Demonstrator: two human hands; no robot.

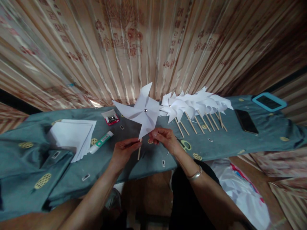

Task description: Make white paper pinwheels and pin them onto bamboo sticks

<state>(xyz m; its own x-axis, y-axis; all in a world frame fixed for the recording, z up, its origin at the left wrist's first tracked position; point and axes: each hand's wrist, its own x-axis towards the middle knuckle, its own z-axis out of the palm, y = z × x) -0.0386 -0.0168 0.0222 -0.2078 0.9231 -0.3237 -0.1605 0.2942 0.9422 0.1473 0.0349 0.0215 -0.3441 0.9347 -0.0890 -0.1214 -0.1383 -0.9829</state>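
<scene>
A white paper pinwheel (144, 116) with a shiny metal pin at its centre stands upright over the table. My left hand (124, 150) pinches its thin wooden stick (139, 154) just below the paper. Beside the lowest blade, my right hand (164, 138) has its fingers curled together. Whether they touch the paper or hold something small, I cannot make out. To the right lies a row of finished-looking pinwheels (176, 108), overlapping, with their sticks pointing towards me. Green-handled scissors (185, 145) rest behind my right wrist, partly hidden.
On the blue-green tablecloth (225, 142) at left are folded white paper sheets (75, 134), a glue stick (102, 142) and a small red box of metal pins (111, 118). A black phone (246, 121) and a blue-framed device (270, 101) lie right. A plastic bag (242, 191) sits below.
</scene>
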